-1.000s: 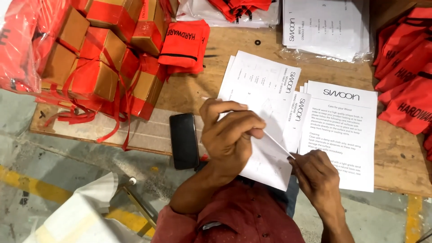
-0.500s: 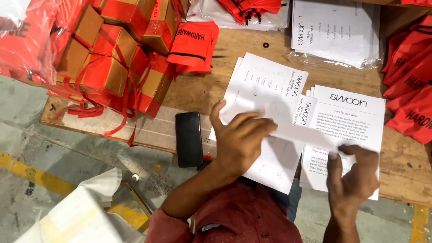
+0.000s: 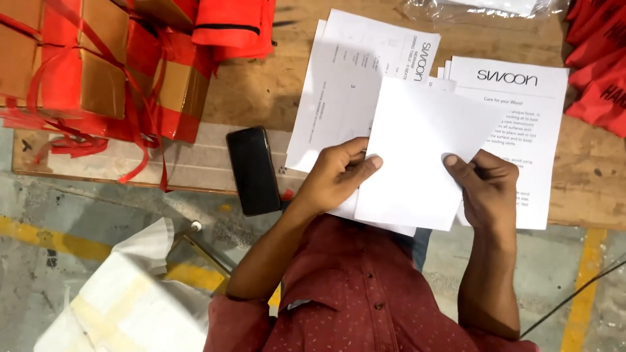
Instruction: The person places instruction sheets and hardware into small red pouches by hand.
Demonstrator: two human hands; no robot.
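A folded white paper sheet is held up over the wooden table's near edge. My left hand pinches its left edge, thumb on top. My right hand grips its right edge, thumb pressed on the blank face. Beneath it lie two stacks of printed white sheets: one to the left and one to the right with a heading and lines of text.
A black phone lies face down at the table's near edge, left of my left hand. Brown cartons tied with red straps crowd the left. Red fabric bags lie at the right. A white sack sits on the floor.
The sheet has been folded over into a smaller blank rectangle. My right hand rose from the sheet's lower corner to its right edge, and my left hand shifted to its left edge.
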